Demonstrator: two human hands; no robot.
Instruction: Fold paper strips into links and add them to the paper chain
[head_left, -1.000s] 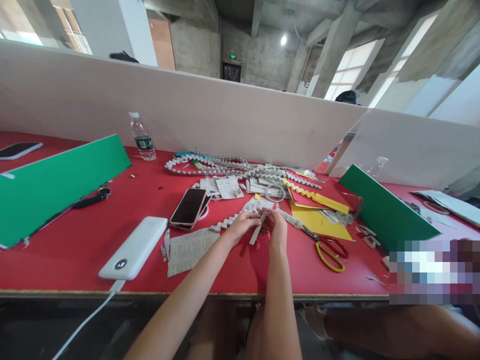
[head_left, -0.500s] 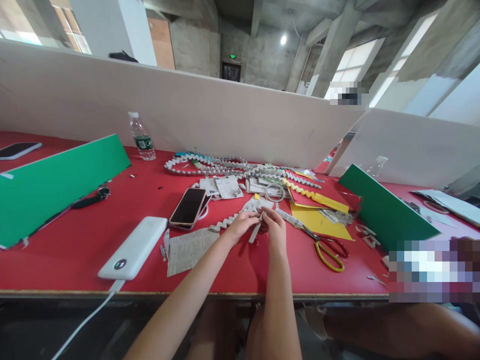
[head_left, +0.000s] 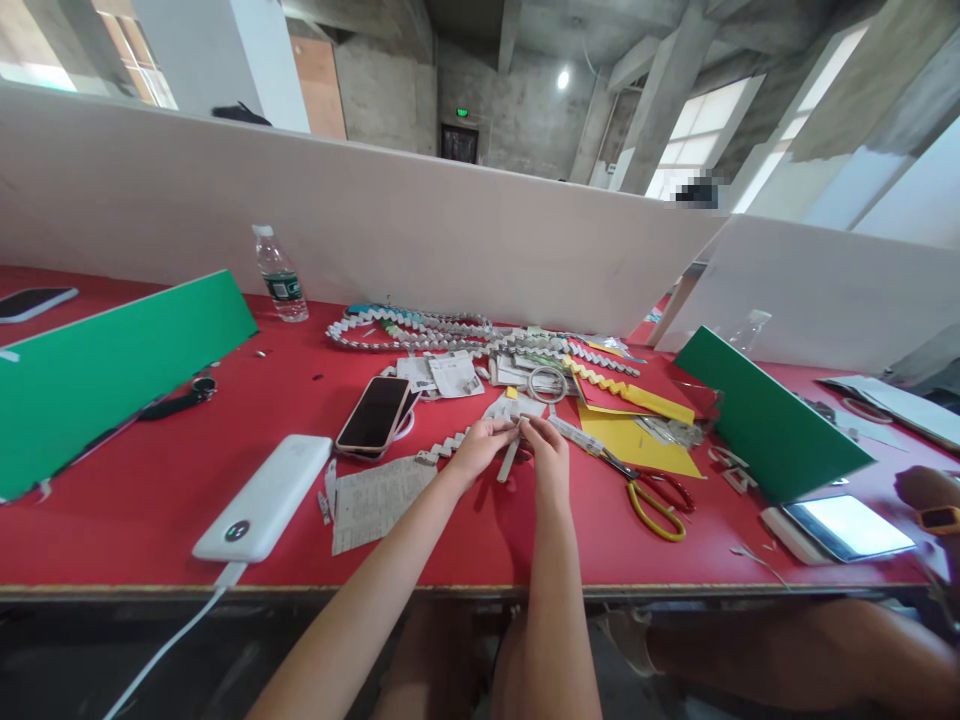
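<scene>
Above the red table, my left hand (head_left: 480, 450) and my right hand (head_left: 547, 452) meet with fingertips pinched together on a narrow paper strip (head_left: 508, 463). Its loose end hangs down between them toward me. A zigzag chain of folded paper (head_left: 444, 448) runs out to the left from behind my left hand; whether it joins the strip is hidden by my fingers. Under that chain lies a printed sheet (head_left: 382, 505). Right of my right hand, scissors (head_left: 654, 505) with one red and one yellow handle rest with their blades pointing toward a folded paper strip (head_left: 576, 436).
Long paper chains (head_left: 420, 335) are heaped behind my hands, with a roll of tape (head_left: 547, 384) before them. A phone (head_left: 373, 413) and a white power bank (head_left: 266, 500) lie left. Green boards (head_left: 772, 420) flank the space. At far right shows another person's hand (head_left: 926, 488).
My fingertips have drawn slightly closer around the top of the strip, and its loose end has shifted a little. The view has moved slightly. Otherwise the tabletop looks the same.
</scene>
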